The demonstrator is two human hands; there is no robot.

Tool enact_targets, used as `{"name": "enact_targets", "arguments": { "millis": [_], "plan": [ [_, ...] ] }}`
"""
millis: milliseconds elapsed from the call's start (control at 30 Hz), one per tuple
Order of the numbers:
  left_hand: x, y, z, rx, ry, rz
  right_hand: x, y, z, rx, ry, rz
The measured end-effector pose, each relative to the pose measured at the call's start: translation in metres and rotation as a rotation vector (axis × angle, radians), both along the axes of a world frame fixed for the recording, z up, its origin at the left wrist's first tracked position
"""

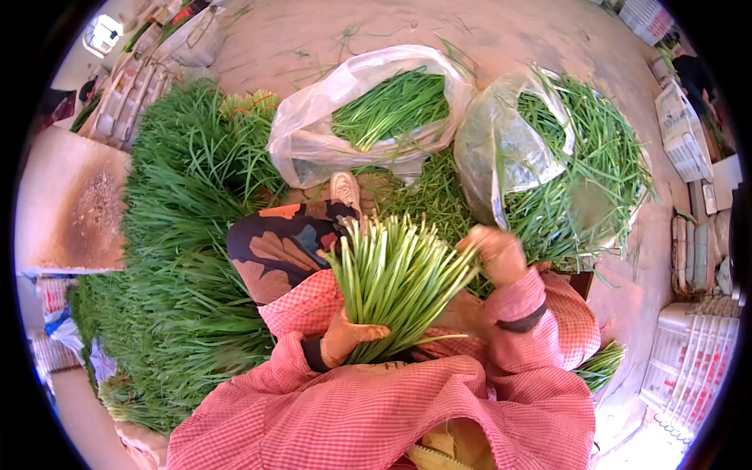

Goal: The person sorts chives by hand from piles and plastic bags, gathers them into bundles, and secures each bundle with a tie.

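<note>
A thick bunch of garlic chives (pixel 399 274) lies across my lap, its pale cut ends fanned upward and away from me. My left hand (pixel 350 338) is wrapped round the bunch low on its left side, thumb across the front. At the bunch's right edge, beside the outermost stem ends, is my right hand (pixel 499 254). Its fingers are curled in, blurred by motion, and whatever they pinch is too small to make out. One loose stem (pixel 442 338) sticks out sideways below the bunch.
A large heap of chives (pixel 196 235) rises at my left. Ahead stand an open plastic bag (pixel 301 129) of chives and another clear bag (pixel 489 149) beside loose greens (pixel 603 157). Trimmings (pixel 431 192) litter the floor. White crates (pixel 681 345) line the right side.
</note>
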State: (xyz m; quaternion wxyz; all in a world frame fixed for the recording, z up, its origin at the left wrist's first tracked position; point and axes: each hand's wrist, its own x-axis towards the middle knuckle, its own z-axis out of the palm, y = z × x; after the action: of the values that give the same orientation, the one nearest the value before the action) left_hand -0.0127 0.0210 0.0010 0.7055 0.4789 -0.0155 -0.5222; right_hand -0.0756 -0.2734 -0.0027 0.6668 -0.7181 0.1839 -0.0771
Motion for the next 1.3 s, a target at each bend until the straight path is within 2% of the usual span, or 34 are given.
{"name": "enact_targets", "arguments": {
  "millis": [100,133,167,200,267,300,333,367,400,433,500,567,633,667,700,733,767,833,867,900,933,1000,1033,1100,1133,1167,1200,1233,1300],
  "plan": [
    [-0.004,0.004,-0.002,0.028,-0.063,0.004,0.012,-0.056,0.015,0.224,-0.038,-0.592],
    [-0.005,0.010,-0.015,0.020,0.115,0.029,0.010,-0.088,0.006,0.167,-0.135,-0.676],
    [-0.005,0.008,-0.012,0.017,0.013,-0.011,0.010,-0.110,-0.002,0.108,-0.237,-0.755],
    [-0.004,0.005,-0.009,0.014,-0.091,-0.046,0.015,-0.110,0.012,0.102,-0.242,-0.751],
    [-0.006,0.008,-0.023,-0.074,-0.053,-0.010,0.027,-0.102,0.048,0.675,-0.471,-0.728],
    [-0.005,0.012,-0.032,-0.152,-0.010,0.024,0.026,-0.106,0.064,0.714,-0.500,-0.698],
    [0.004,0.015,-0.033,-0.241,0.462,-0.027,0.019,-0.112,0.085,0.576,-0.496,-0.698],
    [0.014,0.017,-0.034,-0.222,0.942,-0.030,0.012,-0.121,0.105,0.372,-0.469,-0.716],
    [0.009,0.012,-0.031,-0.147,0.460,-0.078,0.003,-0.134,0.117,0.122,-0.410,-0.764],
    [0.005,0.010,-0.030,-0.070,-0.020,-0.126,-0.002,-0.148,0.126,-0.322,-0.220,-0.832],
    [0.007,0.015,-0.033,-0.052,0.051,-0.121,-0.003,-0.150,0.122,-0.647,-0.225,-0.930],
    [0.008,0.019,-0.041,-0.126,0.052,-0.162,-0.018,-0.139,0.117,-0.461,0.240,-0.474],
    [0.008,0.001,-0.007,-0.182,-0.003,-0.144,0.009,-0.088,0.094,-0.141,0.456,-0.036],
    [0.009,0.000,0.004,-0.175,0.148,-0.134,0.023,-0.062,0.082,-0.015,0.572,0.184],
    [0.008,0.003,-0.005,-0.157,0.040,-0.170,0.032,-0.042,0.056,0.516,0.542,0.297],
    [0.006,0.005,-0.013,-0.136,-0.068,-0.202,0.041,-0.013,0.049,0.512,0.503,0.362],
    [0.006,0.005,-0.011,-0.127,-0.066,-0.190,0.047,0.008,0.046,0.513,0.466,0.432],
    [0.008,0.000,0.001,-0.128,-0.107,-0.203,0.051,0.003,0.037,0.477,0.161,0.391],
    [0.008,-0.001,0.012,-0.060,-0.028,-0.152,0.051,-0.020,0.034,0.694,0.069,0.212],
    [0.005,0.000,0.017,-0.059,-0.026,-0.138,0.049,-0.066,0.006,0.472,0.005,-0.065],
    [0.004,-0.001,0.019,0.028,-0.008,-0.116,0.035,-0.104,0.004,-0.021,0.003,-0.270],
    [0.002,-0.005,0.019,0.103,0.015,-0.090,0.031,-0.110,0.031,-0.531,-0.005,-0.460],
    [0.001,-0.008,0.018,0.087,0.033,-0.052,0.034,-0.071,0.074,-0.818,-0.033,-0.370],
    [-0.001,-0.010,0.018,0.065,0.067,0.014,0.027,0.017,0.124,-0.799,0.168,-0.208],
    [-0.002,-0.010,0.019,0.066,0.067,0.015,0.026,0.038,0.126,-1.008,0.031,0.086],
    [-0.004,-0.010,0.020,0.106,-0.037,0.010,0.025,0.059,0.123,-0.960,-0.016,0.250],
    [-0.005,-0.009,0.021,0.145,-0.143,0.002,0.038,0.076,0.123,-1.085,0.140,0.376],
    [-0.006,-0.008,0.021,0.147,-0.143,0.000,0.045,0.081,0.103,-1.133,0.010,0.369],
    [-0.006,-0.005,0.022,0.154,-0.013,0.073,0.062,0.073,0.094,-1.013,0.376,0.712]
  ]
}}
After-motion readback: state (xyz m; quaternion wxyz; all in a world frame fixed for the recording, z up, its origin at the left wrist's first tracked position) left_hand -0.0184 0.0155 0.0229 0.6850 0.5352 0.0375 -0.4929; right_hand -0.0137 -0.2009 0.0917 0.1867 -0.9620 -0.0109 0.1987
